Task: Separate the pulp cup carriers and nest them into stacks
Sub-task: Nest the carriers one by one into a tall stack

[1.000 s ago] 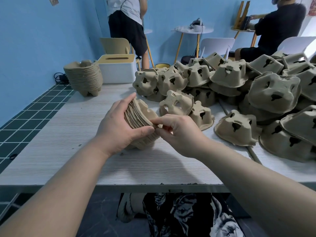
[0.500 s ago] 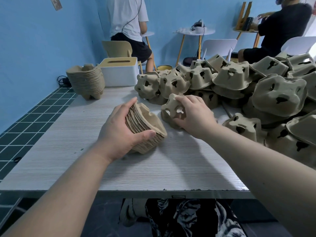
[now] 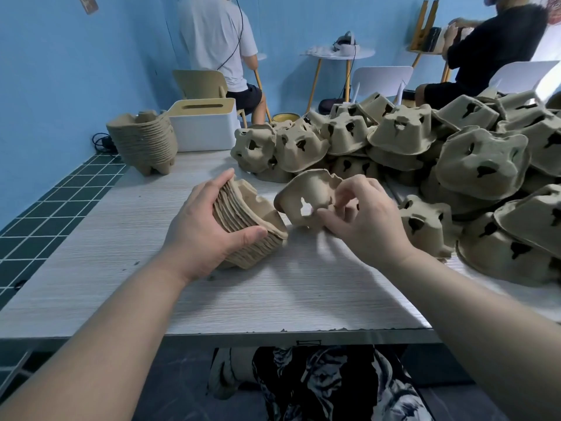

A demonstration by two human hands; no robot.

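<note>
Half a second back, reaching into the loose pile [image 3: 455, 153]; now pulling away with a single carrier [image 3: 306, 196] pinched in the curled fingers of the right hand [image 3: 361, 220], lifted just clear of the surface [image 3: 91, 253]. Left hand [image 3: 203, 229] wrapped as before round the nested stack [image 3: 246, 226], tilted on its side, open mouth toward the newcomer. One more piece separated; probably only turning and seating left. Finished stack [image 3: 144, 141] at far left.
</note>
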